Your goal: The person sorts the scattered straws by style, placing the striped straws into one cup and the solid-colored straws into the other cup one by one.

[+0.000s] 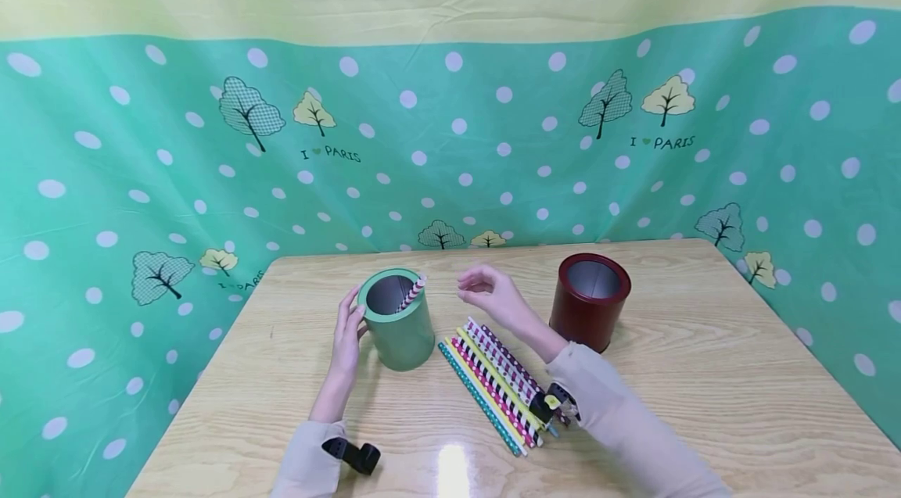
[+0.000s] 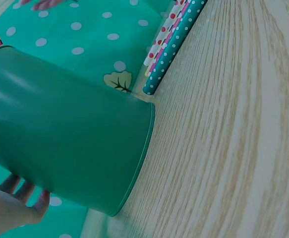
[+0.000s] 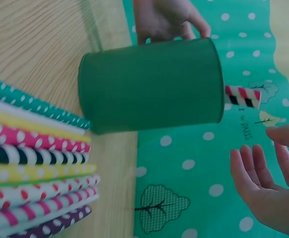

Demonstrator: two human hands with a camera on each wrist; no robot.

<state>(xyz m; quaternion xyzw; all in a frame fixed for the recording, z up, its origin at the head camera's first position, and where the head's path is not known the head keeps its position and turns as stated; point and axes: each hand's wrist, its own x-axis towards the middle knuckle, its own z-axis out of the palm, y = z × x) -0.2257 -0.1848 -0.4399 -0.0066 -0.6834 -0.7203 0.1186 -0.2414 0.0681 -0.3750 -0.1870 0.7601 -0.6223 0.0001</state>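
A green can (image 1: 403, 338) stands upright, its open top facing up. Striped paper straws (image 1: 412, 293), one pink-and-white and one black-and-white in the right wrist view, stick out over its rim. My left hand (image 1: 346, 338) holds the can at its left side, fingers and thumb against the wall near the rim. To the right of the can, my right hand (image 1: 496, 296) hovers with loosely bent fingers and nothing in them. Below it lies a row of patterned paper straws (image 1: 486, 381), dotted and striped, partly covered by the right wrist's camera.
A dark red can (image 1: 590, 306) stands upright at the right, behind the right forearm. The wooden table (image 1: 704, 373) ends at a green dotted cloth (image 1: 464, 130) hanging at the back. Black cameras (image 1: 360, 457) are strapped to both wrists.
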